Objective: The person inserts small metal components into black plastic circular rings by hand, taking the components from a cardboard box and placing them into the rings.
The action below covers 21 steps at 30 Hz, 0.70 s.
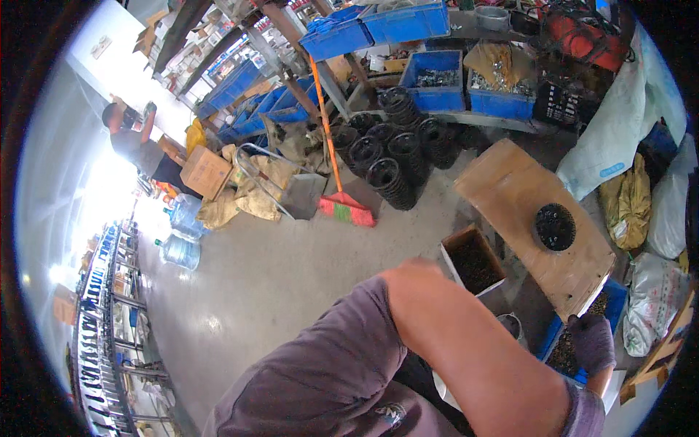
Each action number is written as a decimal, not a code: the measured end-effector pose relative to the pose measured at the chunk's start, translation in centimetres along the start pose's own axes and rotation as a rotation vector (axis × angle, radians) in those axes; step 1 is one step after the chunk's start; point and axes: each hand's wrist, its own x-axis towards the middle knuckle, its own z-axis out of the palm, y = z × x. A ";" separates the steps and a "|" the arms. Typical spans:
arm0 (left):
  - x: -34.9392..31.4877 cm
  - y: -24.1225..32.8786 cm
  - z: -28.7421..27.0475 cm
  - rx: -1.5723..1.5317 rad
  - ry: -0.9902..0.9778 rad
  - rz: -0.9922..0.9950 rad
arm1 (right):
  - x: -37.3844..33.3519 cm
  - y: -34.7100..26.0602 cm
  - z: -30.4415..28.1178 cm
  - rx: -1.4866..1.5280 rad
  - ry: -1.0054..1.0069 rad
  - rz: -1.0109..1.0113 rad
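My right hand (590, 342), in a dark grey knitted glove, is over the blue bin (617, 300) of small brown and dark pieces. Its fingers look curled together beside the lower edge of the brown board (502, 182); what they hold, if anything, is hidden. A round black stack of ring-shaped parts (555, 227) sits on that board. My left arm bends at the elbow, and its bare forearm crosses toward the lower right, with the hand itself out of the picture. Near the elbow stands an open carton (472, 260) filled with small dark pieces.
Several black ring stacks (393, 182) stand on the floor beyond. A broom (346, 207) with an orange handle leans beside a dustpan (302, 195). Blue bins (433, 76) line a rack at the back. Sacks (626, 204) lie at right. Another person (149, 149) stands far left.
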 end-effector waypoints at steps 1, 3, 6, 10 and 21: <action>-0.2 -0.1 0.2 -0.005 -0.005 0.000 | 0.0 0.1 0.2 -0.001 -0.007 -0.004; -0.7 -0.3 0.6 -0.013 -0.013 0.001 | 0.1 0.1 0.5 0.024 0.024 0.012; -1.3 -0.6 1.0 -0.017 -0.026 0.008 | 0.2 1.2 1.1 0.133 0.023 -0.019; -0.3 0.0 1.3 -0.028 -0.043 0.094 | -1.6 0.7 -0.2 0.036 0.016 0.046; 14.9 0.4 9.4 -0.664 0.368 0.481 | -1.0 0.3 -1.7 1.387 0.102 0.090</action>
